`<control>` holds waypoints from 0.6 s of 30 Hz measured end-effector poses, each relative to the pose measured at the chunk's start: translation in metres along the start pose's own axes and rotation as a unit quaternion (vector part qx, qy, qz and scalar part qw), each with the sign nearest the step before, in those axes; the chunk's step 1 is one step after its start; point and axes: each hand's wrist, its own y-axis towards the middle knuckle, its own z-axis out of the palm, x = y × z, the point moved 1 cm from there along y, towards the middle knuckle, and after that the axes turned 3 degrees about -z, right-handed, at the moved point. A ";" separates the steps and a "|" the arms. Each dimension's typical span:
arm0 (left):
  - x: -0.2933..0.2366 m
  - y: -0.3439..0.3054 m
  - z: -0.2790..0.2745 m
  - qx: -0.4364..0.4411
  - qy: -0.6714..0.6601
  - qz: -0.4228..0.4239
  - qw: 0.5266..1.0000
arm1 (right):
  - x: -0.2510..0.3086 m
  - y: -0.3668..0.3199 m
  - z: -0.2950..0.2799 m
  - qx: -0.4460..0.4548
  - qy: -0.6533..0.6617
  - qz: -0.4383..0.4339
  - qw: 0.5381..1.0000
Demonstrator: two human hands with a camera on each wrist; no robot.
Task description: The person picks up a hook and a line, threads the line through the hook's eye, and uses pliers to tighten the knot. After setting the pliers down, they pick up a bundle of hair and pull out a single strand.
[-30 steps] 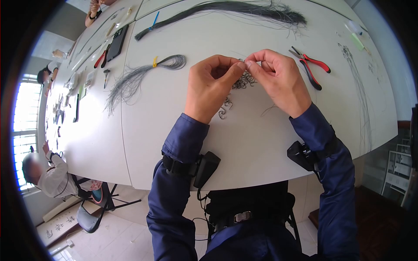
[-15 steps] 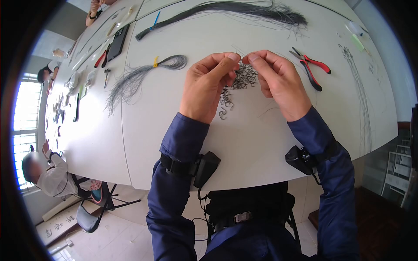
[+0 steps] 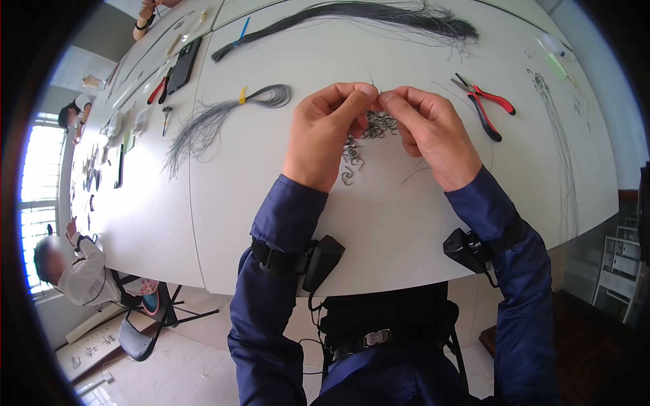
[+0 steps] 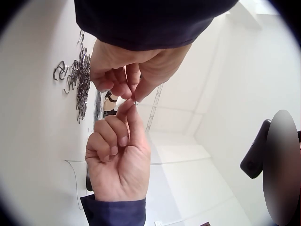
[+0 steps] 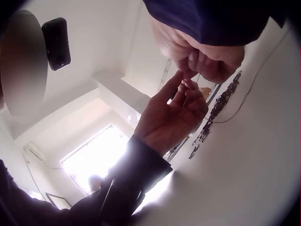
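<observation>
My left hand (image 3: 323, 135) and right hand (image 3: 433, 128) meet fingertip to fingertip over the table. The left thumb and index finger pinch a small fish hook, nearly all hidden; a thin tip pokes up beyond them. My right thumb and index finger pinch a fine grey line (image 5: 254, 77), which loops over the tabletop. At the joined fingertips, only a tiny shiny bit shows in the left wrist view. Below the hands lies a pile of dark fish hooks (image 3: 379, 126), with several loose ones (image 3: 348, 176) nearer me.
Red-and-black pliers (image 3: 484, 105) lie right of the hands. A yellow-tied bundle of grey line (image 3: 203, 122) is at left, and a long dark bundle (image 3: 352, 12) stretches along the back. Loose strands (image 3: 558, 135) lie far right. Another person (image 3: 78, 271) sits at left.
The hands parted slightly, uncovering more of the hook pile, then came together again at the fingertips. The loose line by the right hand has shifted.
</observation>
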 end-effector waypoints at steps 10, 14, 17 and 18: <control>-0.006 -0.003 0.007 -0.028 0.193 0.088 0.977 | 0.005 0.012 -0.016 -0.041 -0.230 -0.256 0.938; -0.003 -0.002 0.007 -0.012 0.207 0.107 0.972 | 0.007 0.012 -0.018 -0.011 -0.229 -0.244 0.942; -0.002 -0.001 0.004 0.017 0.167 0.097 0.981 | 0.006 0.011 -0.017 -0.010 -0.181 -0.234 0.955; -0.003 -0.001 0.007 0.018 0.115 0.086 0.989 | 0.005 0.011 -0.017 -0.009 -0.149 -0.219 0.964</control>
